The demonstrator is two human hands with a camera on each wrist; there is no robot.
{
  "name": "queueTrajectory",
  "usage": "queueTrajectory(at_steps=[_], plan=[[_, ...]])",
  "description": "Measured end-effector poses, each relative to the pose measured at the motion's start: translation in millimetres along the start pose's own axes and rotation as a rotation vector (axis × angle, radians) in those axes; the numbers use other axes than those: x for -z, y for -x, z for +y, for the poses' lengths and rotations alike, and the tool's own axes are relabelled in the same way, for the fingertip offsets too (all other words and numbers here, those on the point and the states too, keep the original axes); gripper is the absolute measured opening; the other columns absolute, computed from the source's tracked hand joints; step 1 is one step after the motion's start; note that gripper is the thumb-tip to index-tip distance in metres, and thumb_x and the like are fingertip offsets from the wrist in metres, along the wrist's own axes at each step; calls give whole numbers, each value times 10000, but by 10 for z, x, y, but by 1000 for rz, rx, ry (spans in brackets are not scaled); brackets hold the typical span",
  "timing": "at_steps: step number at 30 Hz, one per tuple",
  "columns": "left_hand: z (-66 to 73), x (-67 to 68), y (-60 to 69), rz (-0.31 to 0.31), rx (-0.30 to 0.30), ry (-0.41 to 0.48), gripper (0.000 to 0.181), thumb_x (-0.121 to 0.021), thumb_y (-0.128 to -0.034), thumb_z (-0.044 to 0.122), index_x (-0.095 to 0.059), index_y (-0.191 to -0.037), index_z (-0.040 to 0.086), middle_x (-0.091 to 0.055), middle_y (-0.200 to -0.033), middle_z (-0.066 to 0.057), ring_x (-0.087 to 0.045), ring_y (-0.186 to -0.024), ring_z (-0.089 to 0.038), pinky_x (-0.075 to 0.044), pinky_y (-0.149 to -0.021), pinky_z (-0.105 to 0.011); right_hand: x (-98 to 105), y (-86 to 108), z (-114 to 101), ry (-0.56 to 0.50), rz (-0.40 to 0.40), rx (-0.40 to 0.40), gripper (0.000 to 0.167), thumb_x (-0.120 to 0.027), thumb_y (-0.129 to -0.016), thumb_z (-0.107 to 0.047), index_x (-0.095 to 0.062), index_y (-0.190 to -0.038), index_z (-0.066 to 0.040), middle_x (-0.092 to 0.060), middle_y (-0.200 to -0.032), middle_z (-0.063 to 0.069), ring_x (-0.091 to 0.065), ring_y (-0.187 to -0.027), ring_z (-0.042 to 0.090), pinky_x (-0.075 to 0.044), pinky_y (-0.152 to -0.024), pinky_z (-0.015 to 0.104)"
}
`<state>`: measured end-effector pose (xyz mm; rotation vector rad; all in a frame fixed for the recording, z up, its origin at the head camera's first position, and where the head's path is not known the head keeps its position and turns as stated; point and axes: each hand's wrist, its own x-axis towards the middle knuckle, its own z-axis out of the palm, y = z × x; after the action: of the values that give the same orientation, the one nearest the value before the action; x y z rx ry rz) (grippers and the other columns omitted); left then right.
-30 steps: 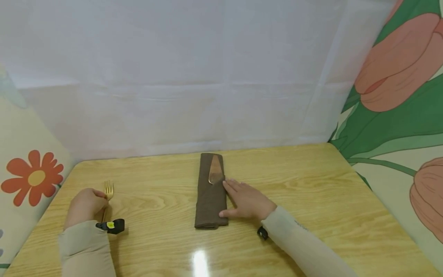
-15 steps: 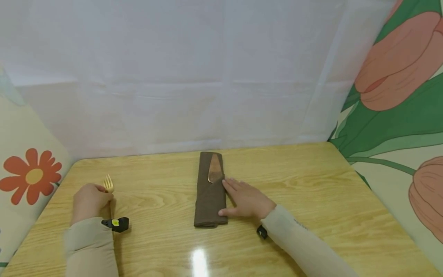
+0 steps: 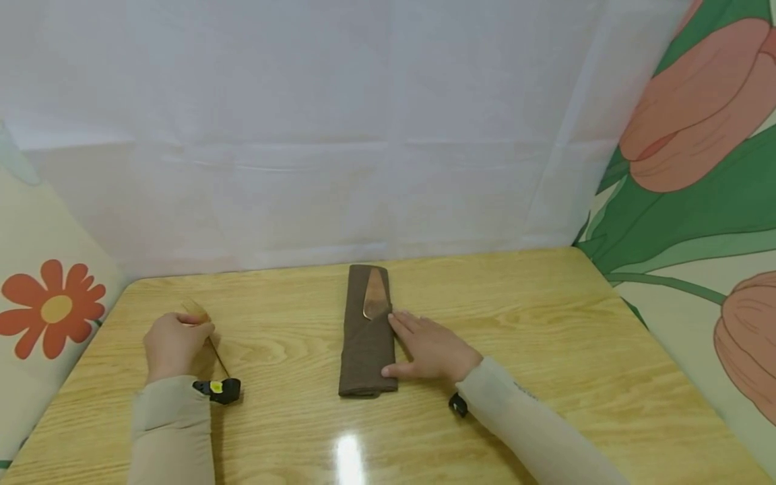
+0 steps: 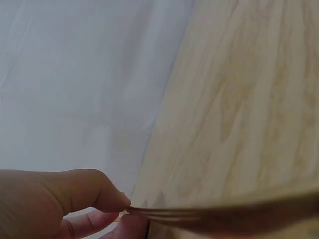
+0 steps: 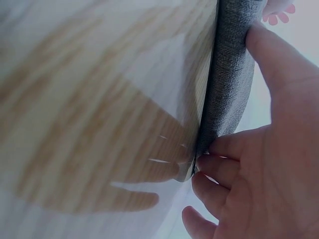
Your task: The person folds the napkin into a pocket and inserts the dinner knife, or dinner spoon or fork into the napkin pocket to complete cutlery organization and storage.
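In the head view, my left hand (image 3: 177, 345) pinches a gold fork (image 3: 219, 357) close to its head, over the left part of the table. The tines (image 3: 195, 310) are blurred and the thin handle slants down to the right. Seen from the left wrist, thumb and finger meet on the fork (image 4: 224, 216). A dark brown folded napkin (image 3: 367, 353) lies mid-table. From its slanted pocket sticks a flat, copper-coloured tapering piece (image 3: 376, 296), whose lower part is hidden. My right hand (image 3: 436, 350), fingers spread, touches the right edge of the napkin.
The wood-grain table (image 3: 545, 316) ends at a white cloth (image 3: 388, 135) behind. Flower-printed walls (image 3: 685, 222) flank both sides. Wrist cameras on black straps (image 3: 219, 391) sit at both sleeves. A bright light reflection lies on the table's near part.
My left hand has lifted the fork and moved it a little to the right, its handle swinging out to the right. The right hand and napkin have stayed in place.
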<state>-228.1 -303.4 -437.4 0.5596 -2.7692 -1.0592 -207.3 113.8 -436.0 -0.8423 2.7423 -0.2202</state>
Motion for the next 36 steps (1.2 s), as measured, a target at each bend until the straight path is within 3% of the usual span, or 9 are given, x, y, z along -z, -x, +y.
queueTrajectory(at_steps=[4, 6, 11, 17, 19, 21, 24, 27, 36], plan=[[30, -33, -15, -43, 30, 76, 423, -634, -933, 203, -609, -1197, -127, -541, -1269, -370, -508, -1107, -498, -452, -863, -508, 3, 0, -2, 4, 2, 1, 979, -520, -952, -689, -187, -1615, -51, -171, -1676, 100, -211, -1528, 271, -173, -1235, 412], [37, -57, -31, -81, 58, 140, 449, -634, -941, 195, -579, -1258, -119, -641, -1158, -300, -595, -1037, -389, -490, -839, -415, 2, -3, -4, 5, 1, 1, 978, -520, -952, -688, -186, -1615, -51, -171, -1676, 101, -213, -1527, 273, -173, -1235, 413], [79, -146, -77, -155, 138, 446, 616, -658, -934, 88, -387, -1443, -129, -658, -722, 5, -668, -631, -48, -545, -600, -194, 1, -9, -2, -1, -1, 1, 979, -519, -952, -690, -180, -1617, -56, -164, -1678, 95, -207, -1529, 271, -168, -1237, 415], [202, -270, -60, -199, 200, 735, 783, -697, -927, 41, -250, -1560, -74, -610, -775, 103, -662, -655, -21, -571, -641, -193, -15, -17, 7, 4, 5, -3, 982, -523, -949, -692, -185, -1617, -55, -168, -1677, 93, -209, -1529, 266, -170, -1236, 409], [230, -292, -43, -248, 214, 838, 751, -704, -935, 35, -292, -1556, -55, -639, -801, 117, -678, -700, -23, -576, -682, -191, -17, -17, 10, 6, 9, -3, 983, -528, -947, -690, -190, -1615, -53, -175, -1675, 96, -213, -1527, 267, -171, -1236, 409], [245, -298, -29, -313, 221, 947, 571, -709, -935, 20, -486, -1460, -4, -668, -843, 119, -692, -755, -27, -577, -725, -191, -16, -16, 12, 8, 10, -2, 984, -531, -946, -690, -194, -1614, -51, -179, -1674, 99, -215, -1527, 267, -173, -1236, 411], [260, -292, -12, -405, 217, 1081, 226, -710, -931, -1, -725, -1125, 114, -720, -879, 91, -702, -811, -38, -574, -763, -195, -15, -17, 11, 9, 9, -1, 981, -533, -946, -687, -196, -1614, -51, -181, -1674, 99, -216, -1527, 266, -172, -1236, 410], [281, -299, -12, -479, 178, 1147, 241, -682, -946, -18, -759, -889, 203, -741, -909, 68, -706, -846, -48, -576, -781, -205, -12, -24, 9, 7, 11, -2, 979, -534, -948, -684, -197, -1614, -51, -181, -1674, 99, -218, -1526, 267, -173, -1236, 411], [399, -443, 4, -534, 97, 1075, 197, -661, -976, 30, -721, -947, 215, -729, -927, 85, -686, -882, -26, -567, -806, -195, -18, -43, 14, 6, 6, -2, 979, -533, -948, -684, -193, -1615, -53, -178, -1676, 98, -213, -1528, 264, -171, -1237, 413]])
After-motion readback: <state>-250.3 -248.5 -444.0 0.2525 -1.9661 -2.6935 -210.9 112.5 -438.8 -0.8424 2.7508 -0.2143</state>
